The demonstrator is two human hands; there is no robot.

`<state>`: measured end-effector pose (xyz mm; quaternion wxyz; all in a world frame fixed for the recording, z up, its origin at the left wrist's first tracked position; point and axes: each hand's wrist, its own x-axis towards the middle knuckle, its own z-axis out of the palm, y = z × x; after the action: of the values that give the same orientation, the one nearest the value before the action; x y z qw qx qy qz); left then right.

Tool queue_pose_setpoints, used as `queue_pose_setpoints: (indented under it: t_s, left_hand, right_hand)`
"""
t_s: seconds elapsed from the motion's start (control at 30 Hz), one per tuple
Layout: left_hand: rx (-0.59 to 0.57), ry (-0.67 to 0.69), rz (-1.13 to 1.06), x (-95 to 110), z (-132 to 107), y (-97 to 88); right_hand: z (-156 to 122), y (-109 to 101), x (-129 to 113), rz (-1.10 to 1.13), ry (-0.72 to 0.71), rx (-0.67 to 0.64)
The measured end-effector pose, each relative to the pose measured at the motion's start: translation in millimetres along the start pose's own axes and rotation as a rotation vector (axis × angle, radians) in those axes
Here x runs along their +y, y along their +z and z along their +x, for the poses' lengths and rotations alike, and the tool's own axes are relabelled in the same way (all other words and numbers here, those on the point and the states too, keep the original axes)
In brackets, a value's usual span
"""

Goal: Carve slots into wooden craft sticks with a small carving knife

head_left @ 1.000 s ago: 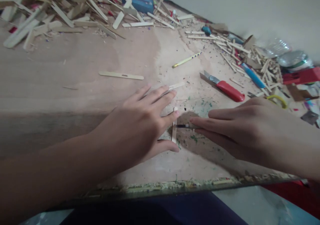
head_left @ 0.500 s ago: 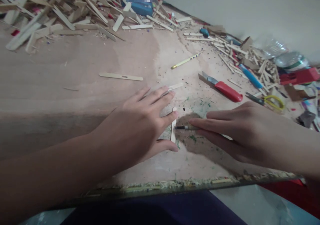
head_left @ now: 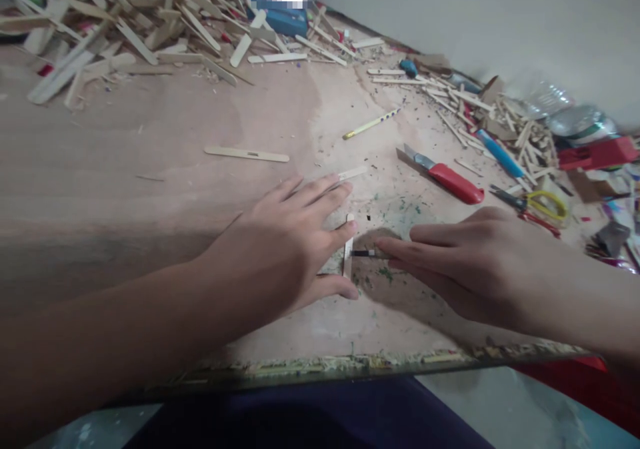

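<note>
My left hand point(head_left: 305, 236) lies on the table with its fingers spread, its index finger and thumb holding down a short wooden craft stick point(head_left: 349, 246). My right hand point(head_left: 450, 262) is closed around a slim craft knife point(head_left: 363, 254), whose handle is mostly hidden by the fingers. The knife's dark tip touches the stick's right side, between my left index finger and thumb. Another craft stick point(head_left: 353, 173) with marks on it lies partly under my left fingertips. Green shavings point(head_left: 385, 272) are scattered below the knife.
Beyond my hands lie a notched craft stick point(head_left: 247, 154), a pencil point(head_left: 373, 124), and a red-handled utility knife point(head_left: 455, 182) with its blade out. Scissors point(head_left: 543, 206) lie at right near a pile of sticks point(head_left: 520, 126) and plastic bottles point(head_left: 583, 121). A large stick heap point(head_left: 150, 26) fills the far left.
The view has shifted slightly. The hands, the craft stick and the knife keep nearly the same places, with the knife tip still against the stick.
</note>
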<state>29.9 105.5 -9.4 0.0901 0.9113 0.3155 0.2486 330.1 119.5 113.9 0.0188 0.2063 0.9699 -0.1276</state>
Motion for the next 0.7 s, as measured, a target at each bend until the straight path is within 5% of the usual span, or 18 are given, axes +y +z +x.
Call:
queue_pose_setpoints:
  t_s: [0.2, 0.57, 0.7]
  left_hand:
    - [-0.094, -0.023, 0.036, 2, 5, -2.6]
    - [-0.064, -0.019, 0.060, 0, 4, -2.0]
    - [-0.081, -0.031, 0.079, -2, 3, 0.0]
  right_hand:
    - [-2, 7, -12, -0.145, 0.022, 0.033]
    - [-5, 17, -7, 0.266, 0.189, 0.067]
    - [-9, 15, -5, 0.062, 0.077, 0.050]
